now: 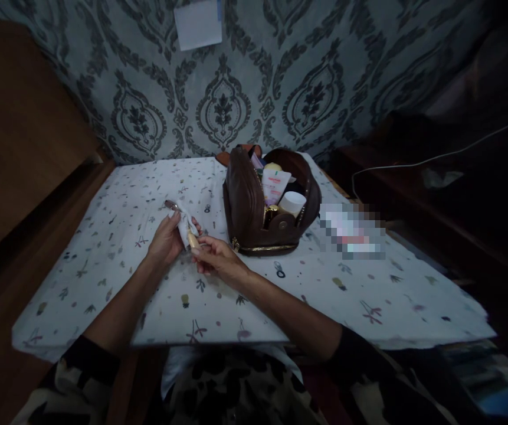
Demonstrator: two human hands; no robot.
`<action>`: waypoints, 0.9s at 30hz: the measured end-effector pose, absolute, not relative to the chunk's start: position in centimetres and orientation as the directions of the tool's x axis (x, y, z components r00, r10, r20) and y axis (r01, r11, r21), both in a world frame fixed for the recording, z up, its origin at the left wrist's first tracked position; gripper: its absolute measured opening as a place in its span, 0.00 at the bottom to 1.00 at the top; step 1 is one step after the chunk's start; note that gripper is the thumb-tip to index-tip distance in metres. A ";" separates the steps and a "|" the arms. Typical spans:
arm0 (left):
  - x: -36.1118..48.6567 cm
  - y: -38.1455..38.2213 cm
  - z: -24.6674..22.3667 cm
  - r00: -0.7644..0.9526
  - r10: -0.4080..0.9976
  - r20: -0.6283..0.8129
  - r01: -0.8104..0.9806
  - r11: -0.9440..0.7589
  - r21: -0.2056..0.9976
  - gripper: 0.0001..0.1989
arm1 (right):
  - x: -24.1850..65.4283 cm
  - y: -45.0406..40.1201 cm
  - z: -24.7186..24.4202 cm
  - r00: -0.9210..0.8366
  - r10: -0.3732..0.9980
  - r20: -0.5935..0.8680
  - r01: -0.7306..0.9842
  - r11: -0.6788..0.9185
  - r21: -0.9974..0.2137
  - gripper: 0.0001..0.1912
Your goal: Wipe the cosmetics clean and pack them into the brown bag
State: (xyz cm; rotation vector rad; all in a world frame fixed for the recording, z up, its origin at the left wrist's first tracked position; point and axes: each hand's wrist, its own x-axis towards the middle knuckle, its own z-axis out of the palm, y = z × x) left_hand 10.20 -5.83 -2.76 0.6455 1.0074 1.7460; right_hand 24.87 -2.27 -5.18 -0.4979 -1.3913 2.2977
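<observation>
Above the left half of the table, my left hand (166,239) is closed around a crumpled white cloth or tissue (184,225). From the cloth's far end sticks a small dark, shiny piece (171,205), whose kind I cannot make out. My right hand (220,260) pinches a small tan, tube-like item (193,241) at the near end of the cloth. Whether both ends belong to one object is hidden by the cloth. To the right of my hands stands an unzipped brown toiletry bag (240,203), holding a white tube (274,184), a white-lidded jar (293,202) and other cosmetics.
A white patterned cloth (116,283) covers the table. Right of the bag lies a blurred-out pale item (353,232). Wooden furniture (23,136) borders the left side, and a patterned wall (222,106) stands behind. A thin white cable (435,158) runs at the right.
</observation>
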 end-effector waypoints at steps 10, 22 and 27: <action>10.2 -5.8 -2.7 -0.411 0.911 -0.045 -0.493 -0.180 0.851 0.16 | 24.8 -2.5 -6.1 -0.763 0.645 -0.043 -0.105 -0.190 -0.976 0.16; 10.9 -5.8 -3.5 -0.250 0.968 -0.039 -0.357 -0.055 0.932 0.20 | 24.5 -2.0 -6.0 -0.638 0.769 0.039 -0.168 -0.090 -0.982 0.13; 10.6 -5.6 -3.3 -0.394 0.919 -0.015 -0.381 -0.149 0.912 0.19 | 25.0 -2.7 -5.6 -0.621 0.776 0.110 -0.090 0.069 -0.994 0.07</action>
